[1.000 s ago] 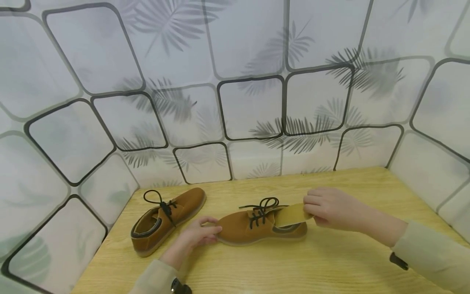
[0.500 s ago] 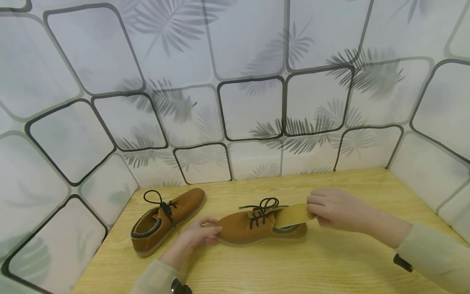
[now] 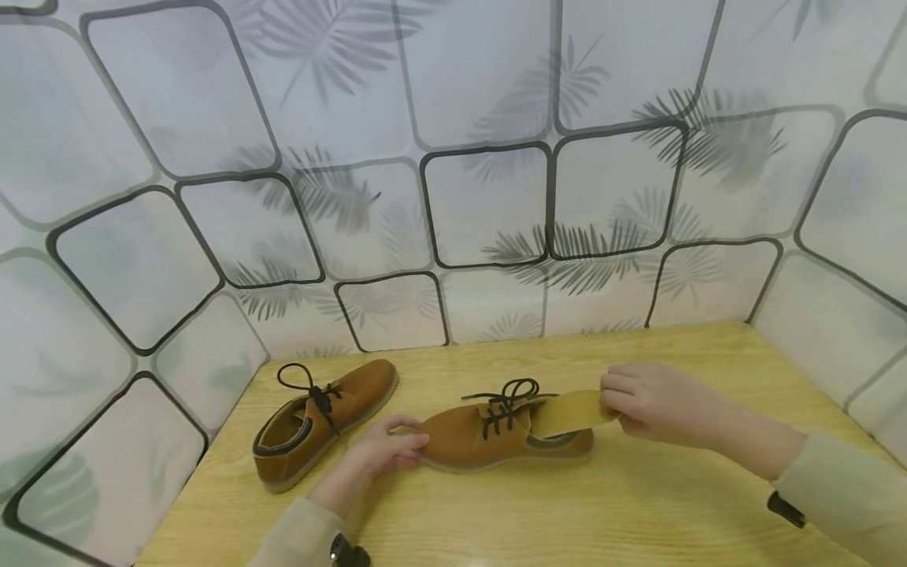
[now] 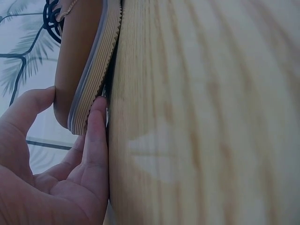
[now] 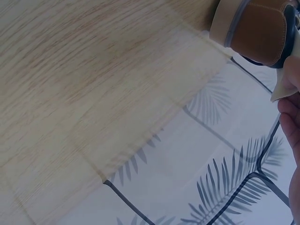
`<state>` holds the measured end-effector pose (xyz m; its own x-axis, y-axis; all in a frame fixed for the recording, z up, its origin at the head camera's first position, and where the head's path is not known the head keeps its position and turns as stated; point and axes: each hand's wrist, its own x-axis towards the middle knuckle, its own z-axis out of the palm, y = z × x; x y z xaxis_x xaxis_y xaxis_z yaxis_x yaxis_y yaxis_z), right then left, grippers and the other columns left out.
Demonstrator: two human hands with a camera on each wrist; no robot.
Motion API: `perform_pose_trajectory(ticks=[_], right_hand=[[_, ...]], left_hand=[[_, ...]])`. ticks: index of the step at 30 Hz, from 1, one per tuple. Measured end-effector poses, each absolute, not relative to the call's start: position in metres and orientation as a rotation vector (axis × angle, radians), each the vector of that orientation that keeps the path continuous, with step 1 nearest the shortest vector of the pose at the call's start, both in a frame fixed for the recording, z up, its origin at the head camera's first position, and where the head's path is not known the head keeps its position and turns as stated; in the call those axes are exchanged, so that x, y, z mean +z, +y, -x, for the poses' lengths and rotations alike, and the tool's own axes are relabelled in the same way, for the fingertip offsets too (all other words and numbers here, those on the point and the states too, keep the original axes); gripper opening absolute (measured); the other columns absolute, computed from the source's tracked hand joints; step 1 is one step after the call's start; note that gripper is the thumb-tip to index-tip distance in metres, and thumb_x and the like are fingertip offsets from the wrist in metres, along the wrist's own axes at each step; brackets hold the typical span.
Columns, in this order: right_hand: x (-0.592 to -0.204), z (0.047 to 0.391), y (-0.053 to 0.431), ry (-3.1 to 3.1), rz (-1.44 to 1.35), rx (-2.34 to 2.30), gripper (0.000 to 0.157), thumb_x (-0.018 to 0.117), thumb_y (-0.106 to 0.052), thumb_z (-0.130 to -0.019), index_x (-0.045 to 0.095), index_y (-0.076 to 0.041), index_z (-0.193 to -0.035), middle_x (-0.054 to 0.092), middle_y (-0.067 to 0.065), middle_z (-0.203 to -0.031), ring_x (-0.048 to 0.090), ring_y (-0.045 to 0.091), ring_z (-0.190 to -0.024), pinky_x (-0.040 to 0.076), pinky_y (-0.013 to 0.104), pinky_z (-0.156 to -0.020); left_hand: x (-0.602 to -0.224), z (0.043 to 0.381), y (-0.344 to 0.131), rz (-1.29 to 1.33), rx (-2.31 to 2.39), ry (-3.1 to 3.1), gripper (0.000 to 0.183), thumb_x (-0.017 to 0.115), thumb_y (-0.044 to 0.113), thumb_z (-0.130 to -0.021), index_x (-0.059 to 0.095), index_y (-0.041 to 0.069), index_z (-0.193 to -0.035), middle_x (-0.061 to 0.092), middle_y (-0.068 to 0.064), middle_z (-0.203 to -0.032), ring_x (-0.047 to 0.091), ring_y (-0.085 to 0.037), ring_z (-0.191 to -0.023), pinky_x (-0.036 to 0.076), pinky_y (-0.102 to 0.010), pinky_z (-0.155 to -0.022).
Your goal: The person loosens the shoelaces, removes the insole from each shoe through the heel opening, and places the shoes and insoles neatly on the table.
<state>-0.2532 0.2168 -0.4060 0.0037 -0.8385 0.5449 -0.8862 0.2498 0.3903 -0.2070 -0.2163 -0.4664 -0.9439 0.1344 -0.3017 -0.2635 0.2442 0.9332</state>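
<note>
A brown lace-up shoe [image 3: 453, 437] with black laces lies on the wooden table, its toe pointing left. My left hand [image 3: 386, 449] grips that toe; in the left wrist view one digit touches the upper and a fingertip [image 4: 97, 112] reaches under the ridged sole. At the heel end, my right hand [image 3: 652, 403] pinches a tan insole [image 3: 570, 413]. Part of the insole sticks up out of the shoe's opening, while its front end is hidden inside. In the right wrist view the insole's end [image 5: 283, 89] shows between thumb and fingers, beside the shoe's heel [image 5: 258, 30].
A second brown shoe [image 3: 357, 391], its black lace looped up, sits at the left of the table [image 3: 496, 520]. Behind and at both sides stand pale walls [image 3: 489, 209] patterned with leaves and rounded squares.
My right hand has moved slightly to the right, drawing a little more of the insole out of the shoe. The left hand and both shoes have stayed in place.
</note>
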Motion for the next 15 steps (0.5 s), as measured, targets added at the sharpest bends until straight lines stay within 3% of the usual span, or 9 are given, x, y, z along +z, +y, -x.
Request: perform_pose_trajectory(ticks=[3,15], right_hand=[[-0.4051,0.2526,0.2179,-1.823,-1.57,0.077,0.029,0.036,-0.006,-0.085,0.061,-0.02,-0.085,0.052,-0.01,-0.08,0.045,0.004,-0.074,0.045,0.018,-0.062],[-0.4056,0.2533,0.225,-1.834,-1.595,0.093,0.027,0.041,-0.003,-0.084,0.062,-0.019,-0.088,0.054,-0.01,-0.082,0.046,0.005,-0.074,0.044,0.018,-0.061]], left_hand=[[-0.4675,0.2088,-0.2169,0.116,1.754,2.203,0.046,0.075,0.009,-0.096,0.056,-0.008,-0.135,0.071,-0.006,-0.099,0.07,-0.013,-0.08,0.067,-0.029,-0.081],[-0.466,0.2075,-0.2165,0.104,1.757,2.195,0.046,0.075,0.008,-0.096,0.056,-0.008,-0.135,0.071,-0.005,-0.097,0.069,-0.011,-0.078,0.066,-0.027,-0.078]])
